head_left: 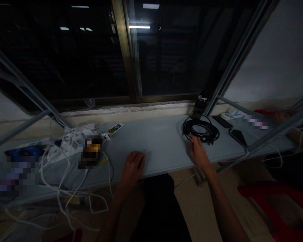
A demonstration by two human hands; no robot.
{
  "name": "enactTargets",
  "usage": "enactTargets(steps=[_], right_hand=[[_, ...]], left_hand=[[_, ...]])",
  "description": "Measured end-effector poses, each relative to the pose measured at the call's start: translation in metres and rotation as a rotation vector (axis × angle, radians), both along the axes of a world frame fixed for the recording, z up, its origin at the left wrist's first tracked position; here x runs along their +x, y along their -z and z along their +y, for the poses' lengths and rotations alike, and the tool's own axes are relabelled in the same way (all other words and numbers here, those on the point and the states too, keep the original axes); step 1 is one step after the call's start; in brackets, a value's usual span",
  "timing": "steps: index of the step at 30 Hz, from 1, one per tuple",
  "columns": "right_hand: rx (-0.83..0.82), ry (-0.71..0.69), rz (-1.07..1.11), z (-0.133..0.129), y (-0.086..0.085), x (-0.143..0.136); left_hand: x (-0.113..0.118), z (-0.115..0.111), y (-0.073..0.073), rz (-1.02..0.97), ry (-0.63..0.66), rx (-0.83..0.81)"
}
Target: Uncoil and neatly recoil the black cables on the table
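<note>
A coil of black cable [214, 135] lies in loose loops on the grey tabletop [159, 141]. My right hand [198, 149] is at the coil's near left edge, its fingers closed around part of the loops. My left hand [133, 164] rests on the tabletop near the front edge, apart from the coil. Its fingers are loosely bent with the thumb apart, and nothing shows in them. Just behind the coil stands a dark bottle [200, 105].
On the left lie white power strips [72, 139], tangled white cables [66, 188] and a phone [25, 152]. Metal frame posts [235, 55] rise at both sides. Right of the coil are dark flat devices [222, 121] and another person's arm [299, 137]. A red stool [266, 201] stands below.
</note>
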State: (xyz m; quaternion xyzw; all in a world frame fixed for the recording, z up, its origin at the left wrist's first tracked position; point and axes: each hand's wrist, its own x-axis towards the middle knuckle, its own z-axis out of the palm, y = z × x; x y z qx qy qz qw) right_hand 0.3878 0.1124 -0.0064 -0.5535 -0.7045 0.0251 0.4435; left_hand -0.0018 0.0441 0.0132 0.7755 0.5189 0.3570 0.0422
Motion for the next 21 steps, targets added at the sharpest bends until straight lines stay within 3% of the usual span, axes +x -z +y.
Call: enactTargets(steps=[3, 5, 7, 10, 14, 18, 21], right_hand=[[-0.005, -0.093, 0.234, -0.015, -0.024, -0.036], [-0.038, -0.155, 0.358, -0.028, -0.047, -0.069], [-0.042, -0.262, 0.401, -0.041, -0.074, -0.102], [-0.003, -0.426, 0.295, -0.052, -0.114, -0.134], [0.122, -0.368, -0.023, -0.054, -0.159, -0.127], [0.288, -0.199, -0.425, -0.044, -0.204, -0.097], [0.325, -0.205, -0.524, -0.027, -0.242, -0.083]], left_hand=[[0.015, 0.002, -0.014, -0.180, 0.065, -0.060], [0.036, 0.004, -0.032, -0.349, 0.133, -0.118], [0.060, 0.009, -0.058, -0.515, 0.232, -0.188], [0.087, 0.022, -0.102, -0.720, 0.421, -0.266], [0.085, 0.047, -0.160, -0.766, 0.652, -0.421], [0.062, 0.071, -0.212, -0.528, 0.869, -0.563], [0.059, 0.085, -0.251, -0.253, 0.891, -0.520]])
